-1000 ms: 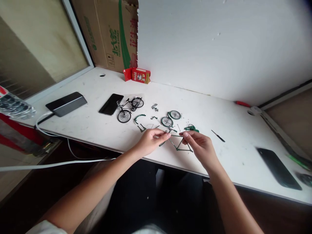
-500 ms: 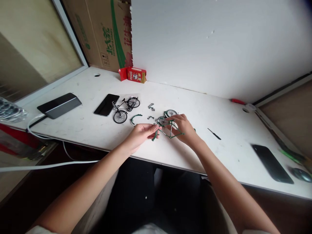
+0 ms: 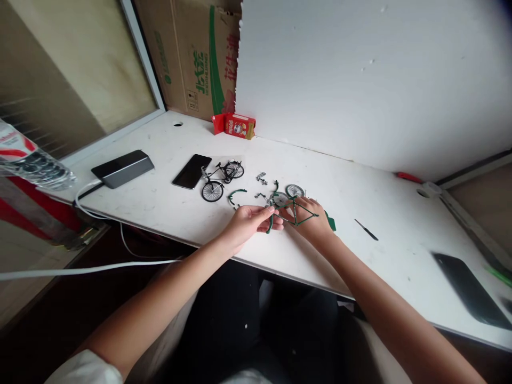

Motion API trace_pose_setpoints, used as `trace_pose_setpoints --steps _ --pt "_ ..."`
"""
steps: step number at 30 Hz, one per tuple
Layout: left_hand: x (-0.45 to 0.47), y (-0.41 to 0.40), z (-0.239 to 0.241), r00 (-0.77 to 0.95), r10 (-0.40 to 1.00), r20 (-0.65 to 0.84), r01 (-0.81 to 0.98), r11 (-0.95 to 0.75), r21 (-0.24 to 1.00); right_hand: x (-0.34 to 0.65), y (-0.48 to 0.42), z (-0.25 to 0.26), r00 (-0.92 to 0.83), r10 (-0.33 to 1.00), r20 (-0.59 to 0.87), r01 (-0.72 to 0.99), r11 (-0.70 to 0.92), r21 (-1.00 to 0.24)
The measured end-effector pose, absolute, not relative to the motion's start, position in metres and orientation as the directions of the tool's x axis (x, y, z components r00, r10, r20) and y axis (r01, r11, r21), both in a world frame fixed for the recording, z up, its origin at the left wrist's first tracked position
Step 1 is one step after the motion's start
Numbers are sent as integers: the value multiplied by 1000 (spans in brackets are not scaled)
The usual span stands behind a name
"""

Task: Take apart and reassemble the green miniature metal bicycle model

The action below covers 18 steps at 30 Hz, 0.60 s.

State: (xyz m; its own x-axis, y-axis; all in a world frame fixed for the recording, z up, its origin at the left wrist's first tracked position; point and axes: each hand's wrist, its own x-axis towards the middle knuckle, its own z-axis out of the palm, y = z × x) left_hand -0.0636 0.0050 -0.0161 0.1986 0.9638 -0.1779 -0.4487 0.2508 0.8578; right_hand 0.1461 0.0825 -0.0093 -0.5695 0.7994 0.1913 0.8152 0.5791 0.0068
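My left hand (image 3: 256, 221) pinches the front end of a small green model bicycle frame (image 3: 295, 213) between thumb and fingers, near its green fork (image 3: 270, 223). Silver handlebars (image 3: 262, 197) show just above that grip. Behind the frame, my right hand (image 3: 314, 217) is bent with curled fingers low over the table; its fingertips are partly hidden, and what they hold cannot be made out. Close by are a spoked wheel (image 3: 280, 199), a second wheel (image 3: 295, 190) and a short curved green part (image 3: 276, 185). A flat green piece (image 3: 330, 222) shows beside my right wrist.
A finished black model bicycle (image 3: 222, 178) lies beside a phone (image 3: 192, 171). Near it are a curved green mudguard (image 3: 236, 195) and a small silver part (image 3: 261, 177). A thin black-handled tool (image 3: 366, 230) lies rightward. A red box (image 3: 239, 126) stands at the back.
The view has swung, so the scene sits farther right in the picture. My right hand's fingers have curled lower behind the frame. My left hand keeps its grip.
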Motion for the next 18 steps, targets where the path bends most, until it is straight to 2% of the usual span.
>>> trace_pose_setpoints --steps 4,11,14,18 --pt "-61 4 -15 180 974 -139 -464 209 861 145 87 -9 -546 816 190 832 554 14" --pt "-67 9 -11 123 991 -47 -437 97 894 159 85 -8 -507 828 240 838 539 -89" --pt "-79 15 -6 -6 1000 -20 -433 16 901 167 85 -6 -513 815 271 816 561 -141" --pt "-102 25 3 -286 958 36 -430 -161 889 180 89 -3 -463 817 344 813 546 -203"
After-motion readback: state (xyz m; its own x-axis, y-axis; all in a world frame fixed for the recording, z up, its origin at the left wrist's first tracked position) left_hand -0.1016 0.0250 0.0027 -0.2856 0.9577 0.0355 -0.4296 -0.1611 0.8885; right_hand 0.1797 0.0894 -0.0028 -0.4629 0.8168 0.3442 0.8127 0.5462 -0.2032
